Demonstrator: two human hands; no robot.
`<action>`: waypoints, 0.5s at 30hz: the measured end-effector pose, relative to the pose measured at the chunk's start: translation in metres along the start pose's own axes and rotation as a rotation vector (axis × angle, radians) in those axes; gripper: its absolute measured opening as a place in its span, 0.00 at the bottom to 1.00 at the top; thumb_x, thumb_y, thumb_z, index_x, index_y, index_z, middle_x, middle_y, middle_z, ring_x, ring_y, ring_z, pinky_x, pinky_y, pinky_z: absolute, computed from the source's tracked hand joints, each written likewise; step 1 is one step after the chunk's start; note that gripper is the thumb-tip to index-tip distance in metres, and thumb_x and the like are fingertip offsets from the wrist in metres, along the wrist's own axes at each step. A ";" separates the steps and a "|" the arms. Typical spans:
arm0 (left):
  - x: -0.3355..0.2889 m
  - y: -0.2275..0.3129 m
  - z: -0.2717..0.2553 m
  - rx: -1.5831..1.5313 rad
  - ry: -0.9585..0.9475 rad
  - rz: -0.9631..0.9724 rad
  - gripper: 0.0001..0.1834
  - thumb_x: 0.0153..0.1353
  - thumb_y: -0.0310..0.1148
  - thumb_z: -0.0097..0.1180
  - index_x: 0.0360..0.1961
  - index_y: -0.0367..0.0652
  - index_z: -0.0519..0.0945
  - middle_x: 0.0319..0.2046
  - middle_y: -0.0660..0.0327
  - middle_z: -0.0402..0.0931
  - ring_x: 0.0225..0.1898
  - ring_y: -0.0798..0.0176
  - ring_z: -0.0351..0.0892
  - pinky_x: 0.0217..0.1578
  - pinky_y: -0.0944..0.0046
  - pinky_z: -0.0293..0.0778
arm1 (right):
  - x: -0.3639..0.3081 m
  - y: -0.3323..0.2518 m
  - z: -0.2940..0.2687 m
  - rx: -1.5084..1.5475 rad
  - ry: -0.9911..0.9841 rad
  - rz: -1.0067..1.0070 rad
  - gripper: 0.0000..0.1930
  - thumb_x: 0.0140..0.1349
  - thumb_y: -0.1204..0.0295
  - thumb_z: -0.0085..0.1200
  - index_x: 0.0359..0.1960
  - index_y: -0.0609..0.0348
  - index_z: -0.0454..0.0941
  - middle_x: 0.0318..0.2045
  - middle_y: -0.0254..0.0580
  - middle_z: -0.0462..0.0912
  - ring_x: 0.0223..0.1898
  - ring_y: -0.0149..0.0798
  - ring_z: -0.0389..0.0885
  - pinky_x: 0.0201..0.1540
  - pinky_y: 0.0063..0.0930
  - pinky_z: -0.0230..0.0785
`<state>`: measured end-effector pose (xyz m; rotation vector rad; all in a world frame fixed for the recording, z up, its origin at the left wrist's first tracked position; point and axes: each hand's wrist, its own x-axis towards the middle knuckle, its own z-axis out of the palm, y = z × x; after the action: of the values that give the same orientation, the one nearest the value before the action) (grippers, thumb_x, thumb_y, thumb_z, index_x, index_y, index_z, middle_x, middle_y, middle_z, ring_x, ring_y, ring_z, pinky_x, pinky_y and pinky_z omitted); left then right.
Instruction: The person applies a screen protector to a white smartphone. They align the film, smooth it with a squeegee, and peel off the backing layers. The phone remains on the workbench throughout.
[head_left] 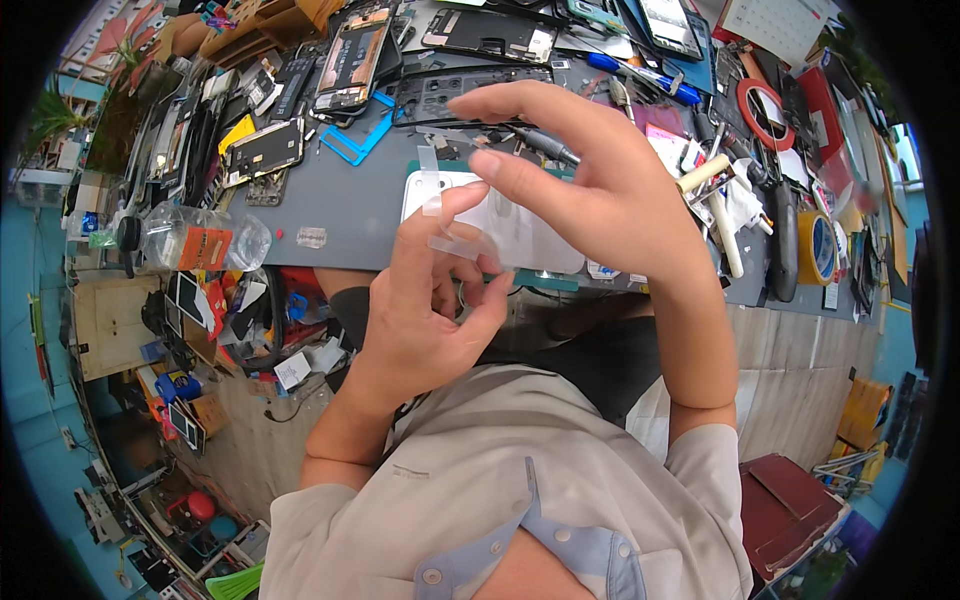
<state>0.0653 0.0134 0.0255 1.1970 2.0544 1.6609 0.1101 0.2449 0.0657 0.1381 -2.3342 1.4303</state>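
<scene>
A white phone (548, 240) lies on a green-edged pad (555, 281) at the near edge of the grey bench, partly hidden by my hands. My left hand (415, 325) is in front of its left end, the index finger stretched up and the other fingers curled toward the thumb. A strip of clear tape (455, 247) crosses these fingers and seems pinched at the thumb. Another clear strip (428, 165) stands up by the phone's left corner. Over the phone arches my right hand (605, 185), thumb and fingers apart, its thumb tip close to my left index finger.
Opened phones (352, 60), a blue frame (360, 135) and a black phone part (264, 152) crowd the bench behind. A clear bottle (205, 238) lies at left, near a small blade (312, 237). Rolls of tape (818, 248) and tools fill the right side.
</scene>
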 end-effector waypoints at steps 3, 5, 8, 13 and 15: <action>0.000 0.001 0.002 0.013 0.040 0.031 0.43 0.65 0.13 0.74 0.78 0.44 0.71 0.42 0.62 0.88 0.30 0.78 0.83 0.24 0.76 0.67 | 0.004 0.004 0.003 0.154 0.005 0.034 0.18 0.77 0.65 0.70 0.62 0.61 0.91 0.56 0.46 0.94 0.56 0.40 0.93 0.53 0.36 0.84; 0.000 0.000 0.004 0.014 0.065 0.068 0.41 0.64 0.13 0.75 0.76 0.44 0.72 0.41 0.63 0.88 0.29 0.77 0.83 0.23 0.75 0.66 | 0.003 0.008 0.006 0.181 0.040 0.024 0.17 0.77 0.65 0.70 0.61 0.59 0.91 0.54 0.43 0.94 0.55 0.37 0.92 0.53 0.35 0.84; -0.001 -0.003 0.006 0.004 0.077 0.108 0.36 0.64 0.13 0.75 0.69 0.43 0.74 0.43 0.61 0.89 0.30 0.76 0.85 0.22 0.75 0.68 | 0.004 0.014 0.005 0.183 0.064 -0.036 0.16 0.77 0.67 0.70 0.60 0.59 0.92 0.50 0.40 0.92 0.53 0.35 0.90 0.55 0.34 0.83; -0.006 -0.004 0.008 -0.009 0.093 0.117 0.32 0.64 0.14 0.77 0.64 0.41 0.74 0.45 0.60 0.90 0.31 0.75 0.87 0.23 0.75 0.69 | 0.005 0.017 0.001 0.219 0.031 -0.052 0.13 0.78 0.70 0.68 0.59 0.60 0.92 0.46 0.36 0.89 0.50 0.33 0.87 0.59 0.32 0.81; -0.009 -0.007 0.009 0.022 0.103 0.117 0.31 0.64 0.14 0.77 0.63 0.41 0.75 0.45 0.60 0.90 0.31 0.75 0.87 0.23 0.75 0.70 | 0.005 0.019 -0.001 0.226 0.025 -0.049 0.12 0.79 0.71 0.67 0.57 0.60 0.92 0.46 0.35 0.89 0.50 0.32 0.87 0.60 0.31 0.81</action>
<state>0.0733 0.0134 0.0142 1.2871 2.1047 1.7930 0.1000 0.2557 0.0523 0.2367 -2.1287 1.6580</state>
